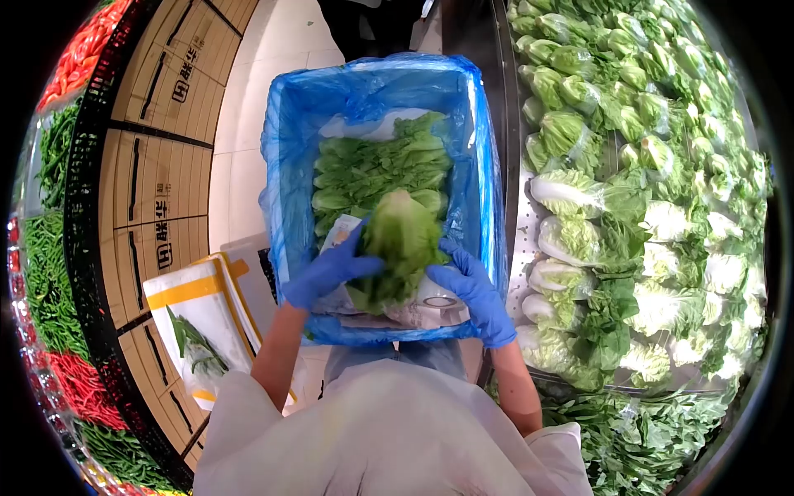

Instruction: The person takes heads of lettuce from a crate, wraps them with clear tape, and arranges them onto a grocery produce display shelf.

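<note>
A head of lettuce (pixel 403 240) is held over a crate lined with blue plastic (pixel 285 165). My left hand (pixel 332 266), in a blue glove, is at its left side with fingers curved against the leaves. At its lower right is my right hand (pixel 475 291), gloved too, thumb and fingers apart beside the leaves and near a clear plastic wrap roll (pixel 440 299). More leafy greens (pixel 372 169) lie in rows inside the crate. A printed paper or packet (pixel 341 231) shows partly behind my left hand.
Stacked cardboard boxes (pixel 161 178) and a rack of peppers (pixel 58 273) stand left. A white lid with yellow tape (pixel 186 289) carries some green leaves. Shelves of cabbages (pixel 571 236) fill the right. Another person (pixel 372 29) stands beyond the crate.
</note>
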`<state>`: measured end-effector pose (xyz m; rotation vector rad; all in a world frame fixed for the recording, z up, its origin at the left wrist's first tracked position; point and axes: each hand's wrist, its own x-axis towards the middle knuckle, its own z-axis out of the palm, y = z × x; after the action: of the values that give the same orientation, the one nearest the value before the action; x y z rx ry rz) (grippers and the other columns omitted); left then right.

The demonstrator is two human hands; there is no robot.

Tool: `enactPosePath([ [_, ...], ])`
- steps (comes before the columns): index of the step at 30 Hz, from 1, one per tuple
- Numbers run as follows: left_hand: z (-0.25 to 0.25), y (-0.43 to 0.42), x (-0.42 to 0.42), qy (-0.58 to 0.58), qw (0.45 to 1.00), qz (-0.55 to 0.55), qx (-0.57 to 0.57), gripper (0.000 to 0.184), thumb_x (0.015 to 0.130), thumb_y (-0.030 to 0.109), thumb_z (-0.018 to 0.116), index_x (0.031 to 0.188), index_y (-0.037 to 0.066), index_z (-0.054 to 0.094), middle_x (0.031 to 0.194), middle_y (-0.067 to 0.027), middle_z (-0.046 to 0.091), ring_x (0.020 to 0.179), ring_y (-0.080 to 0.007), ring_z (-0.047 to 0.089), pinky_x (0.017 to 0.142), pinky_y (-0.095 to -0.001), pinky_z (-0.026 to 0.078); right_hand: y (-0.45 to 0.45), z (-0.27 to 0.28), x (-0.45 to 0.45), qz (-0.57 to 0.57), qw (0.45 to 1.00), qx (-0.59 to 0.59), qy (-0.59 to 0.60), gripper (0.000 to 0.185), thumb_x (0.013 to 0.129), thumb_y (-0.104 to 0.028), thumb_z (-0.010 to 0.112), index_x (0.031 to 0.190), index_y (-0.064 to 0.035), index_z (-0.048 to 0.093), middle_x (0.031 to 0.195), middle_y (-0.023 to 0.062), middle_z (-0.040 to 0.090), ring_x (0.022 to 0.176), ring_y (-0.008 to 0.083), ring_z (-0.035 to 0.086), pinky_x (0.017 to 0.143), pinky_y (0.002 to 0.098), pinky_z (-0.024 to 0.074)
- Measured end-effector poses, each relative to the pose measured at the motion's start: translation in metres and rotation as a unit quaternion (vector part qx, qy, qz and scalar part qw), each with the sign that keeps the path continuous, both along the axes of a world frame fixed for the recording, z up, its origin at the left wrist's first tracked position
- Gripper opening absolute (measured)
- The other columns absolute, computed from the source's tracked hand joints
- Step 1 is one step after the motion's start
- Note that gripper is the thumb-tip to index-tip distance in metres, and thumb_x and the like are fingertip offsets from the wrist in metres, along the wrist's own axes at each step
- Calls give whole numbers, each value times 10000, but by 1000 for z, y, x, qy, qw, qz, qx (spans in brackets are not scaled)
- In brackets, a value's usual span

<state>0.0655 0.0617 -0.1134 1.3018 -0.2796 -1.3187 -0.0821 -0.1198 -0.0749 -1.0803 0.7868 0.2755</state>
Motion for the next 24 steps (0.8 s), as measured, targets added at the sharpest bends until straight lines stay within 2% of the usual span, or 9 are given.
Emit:
enactPosePath([
  [2,13,-4,-16,-105,993,-44,31,638,818,196,608,1340,30,282,1295,-77,401,1212,-142,355,992,-290,313,5,11,1,1,1000,-12,-21,511,782,-108,620,1246,-2,436,955,33,575,861,93,554,777,224,439],
  [4,24,-3,-25,55,996,56,35,711,788,242,639,1352,27,262,1265,-80,432,1152,-139,404,976,-278,318,3,22,0,2,999,-27,-46,516,770,-96,622,1246,-9,440,932,27,570,838,86,551,760,218,439],
  [5,29,-2,-27,54,996,57,33,711,788,242,639,1352,27,262,1265,-80,432,1152,-139,404,976,-278,318,-2,27,-5,-4,999,-1,-52,516,775,-98,629,1246,-8,439,933,30,567,843,80,540,763,212,428],
  [8,49,1,-31,-61,995,74,2,738,780,241,653,1353,14,247,1208,-65,484,1069,-125,464,931,-259,355,-6,48,-15,-20,997,31,-64,526,767,-93,638,1245,-5,437,953,33,563,843,71,528,775,204,418],
  [11,67,-5,-28,-108,986,69,105,735,786,265,648,1356,23,252,1167,-60,512,1017,-115,497,893,-247,387,-12,84,-22,-41,998,26,-42,576,747,-93,640,1264,14,409,1027,61,572,897,88,540,806,212,418],
  [14,76,-23,-28,65,991,112,-40,701,804,290,628,1356,47,271,1168,-62,508,1019,-122,498,876,-248,404,-10,101,-26,-57,991,8,-117,582,749,-99,632,1271,15,400,1051,64,575,926,97,541,836,225,410],
  [18,107,-42,-32,22,985,161,-65,691,749,234,702,1312,62,340,1193,-69,477,1045,-135,483,912,-264,394,-17,119,-32,-41,992,-61,-100,571,754,-138,638,1266,-9,421,1000,42,582,898,89,535,840,221,398],
  [20,115,-47,-33,8,978,183,-99,707,722,208,732,1298,60,350,1202,-73,465,1059,-141,476,923,-272,393,-24,132,-39,-56,987,-144,-53,447,774,-147,636,1182,-24,503,900,24,580,778,68,530,725,203,419],
  [24,131,-57,-34,-77,960,214,-163,751,672,182,773,1282,62,354,1210,-83,449,1098,-166,459,938,-295,389,-26,165,-49,-98,960,-260,-38,176,812,-117,592,941,2,614,836,16,599,769,68,537,703,201,436],
])
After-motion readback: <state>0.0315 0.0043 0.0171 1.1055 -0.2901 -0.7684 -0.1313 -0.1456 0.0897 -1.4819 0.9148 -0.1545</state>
